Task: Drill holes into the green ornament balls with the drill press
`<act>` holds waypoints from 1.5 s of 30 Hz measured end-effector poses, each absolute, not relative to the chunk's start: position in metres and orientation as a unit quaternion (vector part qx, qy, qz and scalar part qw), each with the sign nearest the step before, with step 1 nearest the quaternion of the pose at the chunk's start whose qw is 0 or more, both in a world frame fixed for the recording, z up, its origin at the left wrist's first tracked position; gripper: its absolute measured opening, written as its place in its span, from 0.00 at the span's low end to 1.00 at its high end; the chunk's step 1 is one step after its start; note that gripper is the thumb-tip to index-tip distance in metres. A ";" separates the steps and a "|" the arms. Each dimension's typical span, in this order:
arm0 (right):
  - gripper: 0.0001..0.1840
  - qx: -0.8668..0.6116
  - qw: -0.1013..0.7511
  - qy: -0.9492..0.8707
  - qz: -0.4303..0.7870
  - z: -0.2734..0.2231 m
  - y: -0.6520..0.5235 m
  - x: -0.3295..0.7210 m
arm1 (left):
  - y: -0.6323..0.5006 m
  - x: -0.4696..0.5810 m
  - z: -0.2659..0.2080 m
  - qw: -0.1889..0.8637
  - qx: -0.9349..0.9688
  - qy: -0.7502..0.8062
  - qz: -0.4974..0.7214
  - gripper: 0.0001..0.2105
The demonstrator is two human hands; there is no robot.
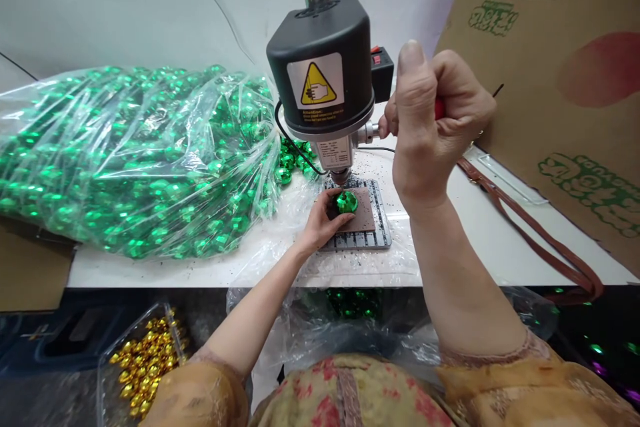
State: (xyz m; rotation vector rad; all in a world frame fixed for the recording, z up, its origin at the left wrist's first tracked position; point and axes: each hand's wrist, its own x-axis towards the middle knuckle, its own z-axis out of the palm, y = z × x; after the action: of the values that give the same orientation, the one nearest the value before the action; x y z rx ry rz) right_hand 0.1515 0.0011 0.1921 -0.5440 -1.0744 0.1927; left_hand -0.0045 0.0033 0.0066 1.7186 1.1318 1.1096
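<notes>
Green ball [347,202], bag [245,173] of green balls [135,167], tray [107,393] of gold balls [147,363]

Room lies before the base [383,233]; machine head [345,33] blocks above, bag [140,167] left, carton [540,80] right.

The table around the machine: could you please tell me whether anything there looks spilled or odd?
Dark specks litter the gray base and the white table beside it, like spilled scraps. Some green balls also seem to lie loose beside the plastic bag, rather than inside it.
</notes>
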 end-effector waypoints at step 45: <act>0.28 -0.139 0.862 -0.487 -0.001 0.135 0.005 0.151 | 0.001 -0.003 -0.002 0.362 0.699 0.425 0.447 0.27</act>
State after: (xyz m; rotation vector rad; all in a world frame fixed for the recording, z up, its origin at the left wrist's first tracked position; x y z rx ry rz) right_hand 0.1508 0.0047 0.1353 -0.2907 -1.0223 -0.0027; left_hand -0.0027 0.0009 -0.0022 1.8011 1.0936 1.1523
